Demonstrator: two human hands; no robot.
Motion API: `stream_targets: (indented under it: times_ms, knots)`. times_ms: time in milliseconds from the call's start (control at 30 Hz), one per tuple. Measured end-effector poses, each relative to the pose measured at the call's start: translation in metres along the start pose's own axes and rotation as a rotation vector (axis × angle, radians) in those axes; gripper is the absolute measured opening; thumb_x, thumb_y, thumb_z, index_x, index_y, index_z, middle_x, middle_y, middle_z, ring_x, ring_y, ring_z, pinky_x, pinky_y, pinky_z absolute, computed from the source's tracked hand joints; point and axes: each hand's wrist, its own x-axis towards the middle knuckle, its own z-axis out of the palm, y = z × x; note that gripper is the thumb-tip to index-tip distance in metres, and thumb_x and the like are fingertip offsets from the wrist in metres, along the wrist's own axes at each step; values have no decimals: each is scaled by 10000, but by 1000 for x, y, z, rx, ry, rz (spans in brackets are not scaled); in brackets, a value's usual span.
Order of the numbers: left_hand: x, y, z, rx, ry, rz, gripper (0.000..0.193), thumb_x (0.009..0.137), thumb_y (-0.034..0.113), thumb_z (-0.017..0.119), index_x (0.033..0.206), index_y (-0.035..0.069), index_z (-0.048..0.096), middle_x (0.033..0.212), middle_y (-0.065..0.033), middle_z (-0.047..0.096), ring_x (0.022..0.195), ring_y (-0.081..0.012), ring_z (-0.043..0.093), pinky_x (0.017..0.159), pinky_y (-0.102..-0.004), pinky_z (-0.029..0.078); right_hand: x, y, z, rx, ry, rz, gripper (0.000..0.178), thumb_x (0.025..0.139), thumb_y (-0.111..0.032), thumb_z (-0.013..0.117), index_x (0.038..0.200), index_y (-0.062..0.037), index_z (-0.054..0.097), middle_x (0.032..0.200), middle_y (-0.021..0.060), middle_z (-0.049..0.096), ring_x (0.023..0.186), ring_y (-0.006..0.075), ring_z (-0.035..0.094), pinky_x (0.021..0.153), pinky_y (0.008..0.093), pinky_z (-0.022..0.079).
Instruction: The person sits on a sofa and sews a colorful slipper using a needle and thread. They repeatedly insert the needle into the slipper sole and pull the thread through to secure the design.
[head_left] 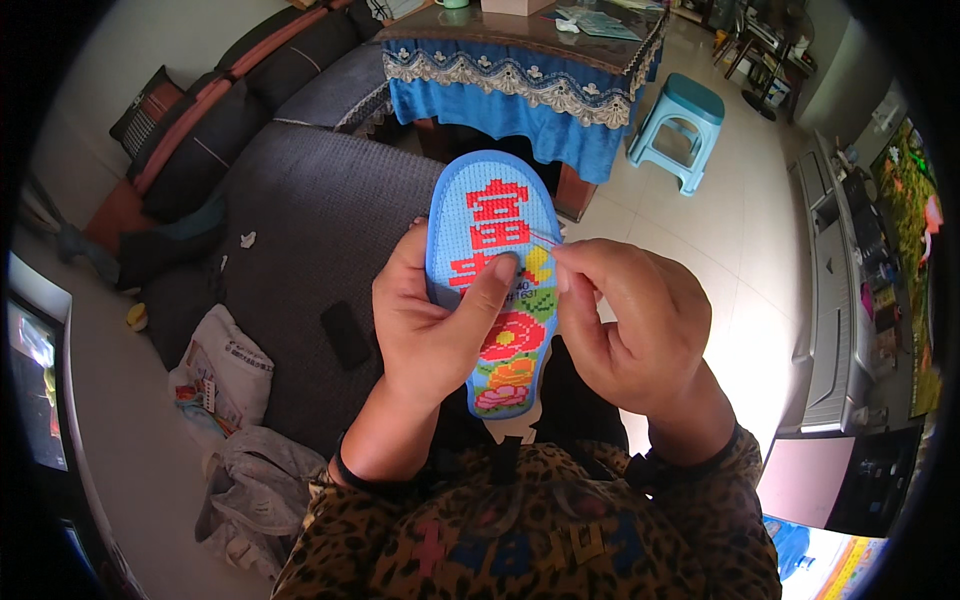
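A blue cross-stitch insole [507, 338] stands upright in front of me, its face toward me, with red stitched characters at the top and red, orange and pink flowers below. My left hand [430, 320] grips it from the left side, thumb pressed on the face and fingers hidden behind. Close to its upper right edge, my right hand [635, 325] is closed in a pinch. A thin reddish thread [545, 239] runs from the stitches to those fingertips; whether a needle is there cannot be made out.
A dark grey sofa [290, 200] lies to the left, with a black phone [345, 336], a white bag [232, 365] and a grey cloth [262, 490]. Ahead stands a table with a blue lace-trimmed cloth [510, 90]; right of it, a blue plastic stool [680, 125]. A grey cabinet [835, 290] lines the right.
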Motion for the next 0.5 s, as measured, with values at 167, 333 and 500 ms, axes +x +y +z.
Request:
stream_targets:
  times_ms: [167, 333, 500]
  knots:
    - [0, 1, -2, 25, -6, 19, 177, 861, -20, 694, 1019, -15, 616, 914, -50, 661, 789, -79, 626, 715, -234, 515, 2, -1, 0, -15, -29, 34, 238, 792, 46, 665, 1006, 32, 562, 682, 119, 601, 532, 258, 610, 458, 332, 464]
    - [-1, 1, -6, 54, -23, 25, 162, 864, -5, 696, 1007, -12, 619, 917, -60, 656, 781, -83, 632, 709, -233, 511, 1, -2, 3, -35, -2, 12, 223, 810, 27, 666, 1006, 32, 561, 683, 119, 598, 531, 248, 610, 462, 317, 464]
    - [-2, 2, -7, 69, -20, 42, 156, 865, 4, 699, 1000, -13, 622, 916, -64, 659, 783, -77, 630, 715, -226, 502, -1, -2, 4, -44, -16, 12, 221, 817, 17, 664, 1012, 32, 561, 696, 118, 604, 532, 241, 611, 463, 313, 465]
